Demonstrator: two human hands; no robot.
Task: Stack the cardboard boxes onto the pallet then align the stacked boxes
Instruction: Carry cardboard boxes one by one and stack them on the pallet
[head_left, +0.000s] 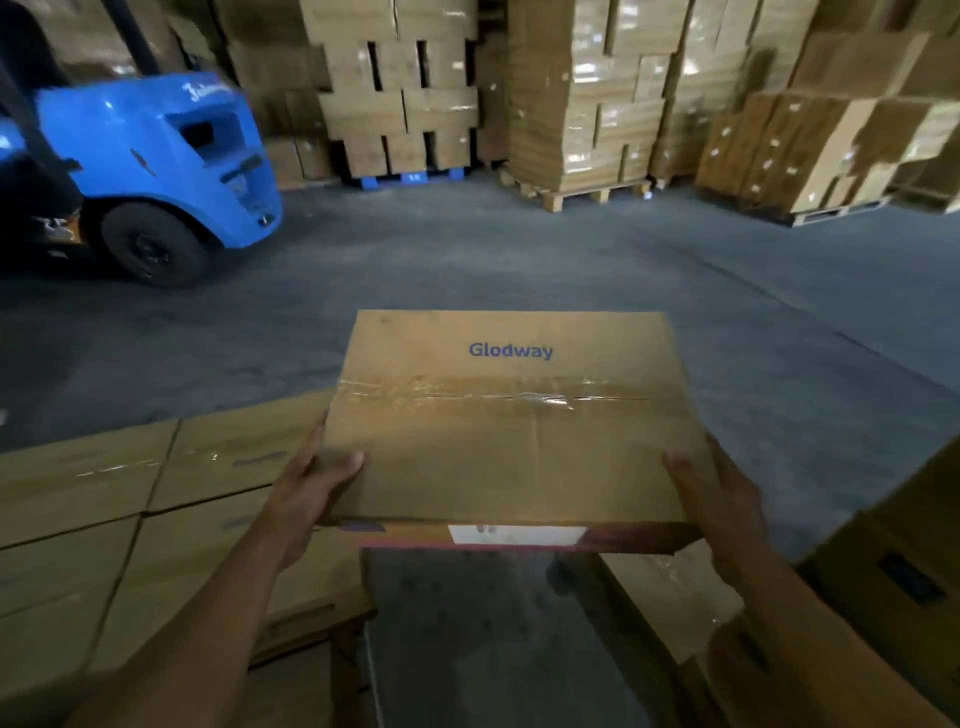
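- Box (509, 441): you hold a flat, sealed cardboard box level in front of you, its printed top face up. It is off the floor (519, 260), over the gap between the stacked boxes (93, 519) on your left and another carton (893, 561) on your right.
- Left hand (311, 488): it clamps the box's left side close to the near corner. The thumb lies flat on the top face; the fingers run down the side, out of sight.
- Right hand (711, 499): it grips the opposite side near the other near corner, mirroring the left. The thumb is on top and the fingers wrap under the edge, mostly hidden.
- Handling, judged: the panels look stiff and hold their shape, with a faint crease across the top. Both hands sit at the near end, so the weight is probably moderate, though the far end will want to dip.
- Where to hold: keep to the side walls and bottom edge. Avoid the glossy tape (467, 392) along the centre seam, which likely gives poor friction.
- Relation to the stack: the box's left edge overlaps the stacked boxes in this view; whether they touch cannot be told.
- Background: a blue forklift (156, 140) stands well apart at far left.
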